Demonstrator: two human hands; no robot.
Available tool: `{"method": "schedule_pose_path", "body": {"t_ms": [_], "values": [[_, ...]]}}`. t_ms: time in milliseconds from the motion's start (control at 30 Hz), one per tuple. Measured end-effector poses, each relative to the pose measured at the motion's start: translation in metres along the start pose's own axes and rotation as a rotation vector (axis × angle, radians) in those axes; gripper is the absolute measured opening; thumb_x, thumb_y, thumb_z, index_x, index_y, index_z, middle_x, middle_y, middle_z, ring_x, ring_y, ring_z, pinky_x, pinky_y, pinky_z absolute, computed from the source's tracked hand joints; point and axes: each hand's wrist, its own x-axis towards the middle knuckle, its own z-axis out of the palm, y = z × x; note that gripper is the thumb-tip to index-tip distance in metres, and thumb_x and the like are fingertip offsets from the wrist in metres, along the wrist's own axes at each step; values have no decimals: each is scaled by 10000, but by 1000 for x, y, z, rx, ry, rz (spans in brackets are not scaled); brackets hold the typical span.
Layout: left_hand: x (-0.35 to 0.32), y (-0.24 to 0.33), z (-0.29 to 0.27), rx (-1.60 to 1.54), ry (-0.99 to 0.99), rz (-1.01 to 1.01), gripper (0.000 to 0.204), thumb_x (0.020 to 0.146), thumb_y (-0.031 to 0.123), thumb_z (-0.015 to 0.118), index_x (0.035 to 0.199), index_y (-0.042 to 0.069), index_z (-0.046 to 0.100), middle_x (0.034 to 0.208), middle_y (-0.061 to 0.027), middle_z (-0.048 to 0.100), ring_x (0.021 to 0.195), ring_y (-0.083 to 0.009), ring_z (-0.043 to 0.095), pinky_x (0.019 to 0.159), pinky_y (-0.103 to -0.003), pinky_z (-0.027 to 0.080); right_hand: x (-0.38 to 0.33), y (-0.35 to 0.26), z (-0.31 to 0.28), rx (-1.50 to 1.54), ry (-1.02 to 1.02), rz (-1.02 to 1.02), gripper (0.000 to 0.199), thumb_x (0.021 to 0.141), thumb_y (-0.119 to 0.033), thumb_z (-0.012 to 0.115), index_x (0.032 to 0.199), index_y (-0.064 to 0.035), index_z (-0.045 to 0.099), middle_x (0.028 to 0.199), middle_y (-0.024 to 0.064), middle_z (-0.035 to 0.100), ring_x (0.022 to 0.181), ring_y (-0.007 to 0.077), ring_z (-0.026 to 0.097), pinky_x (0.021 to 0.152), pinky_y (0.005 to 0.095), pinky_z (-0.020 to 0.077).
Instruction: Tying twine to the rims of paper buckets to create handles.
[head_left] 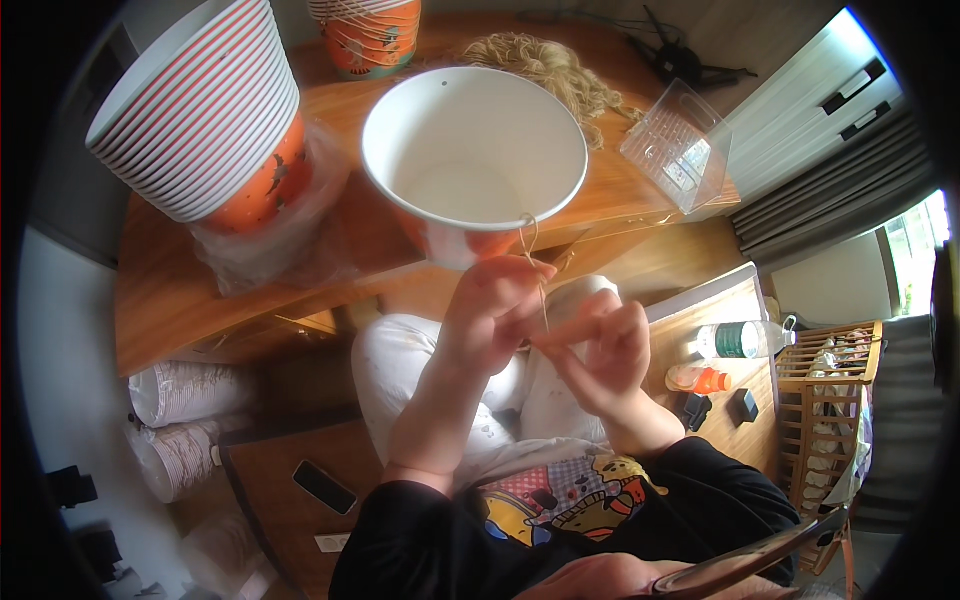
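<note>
A large paper bucket (470,145), white inside and orange outside, stands at the near edge of the wooden table in front of me. A thin tan string (534,238) runs through its near rim down into my fingers. My left hand (497,305) is closed, pinching the string just below the rim. Right beside it, my right hand (605,350) is also closed, its thumb and forefinger pinched on the string's lower part. A small hole shows in the bucket's far wall. The string's end is hidden between my fingers.
Nested buckets (215,110) in clear plastic stand left, and a smaller corded stack (370,35) behind. Loose string (545,70) and a clear plastic box (680,145) lie to the right. Bottles (735,340) rest on a side surface. A phone (325,487) lies lower left.
</note>
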Motion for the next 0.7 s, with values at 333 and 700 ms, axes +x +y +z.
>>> {"method": "schedule_pose_path", "body": {"t_ms": [333,700], "values": [[10,5,15,-234,24,-90,141,911,216,606,1014,119,603,564,110,331,494,-23,283,447,-197,216,1,-14,4,-214,-136,-309,532,605,68,805,863,-102,372,807,3,727,635,175,422,590,297,351],[8,8,17,-267,15,-91,256,905,342,619,1015,114,587,576,101,321,501,-38,271,457,-208,197,3,-13,-1,-252,-153,-372,531,592,49,791,899,-104,385,801,-16,724,635,182,427,601,316,351]]}}
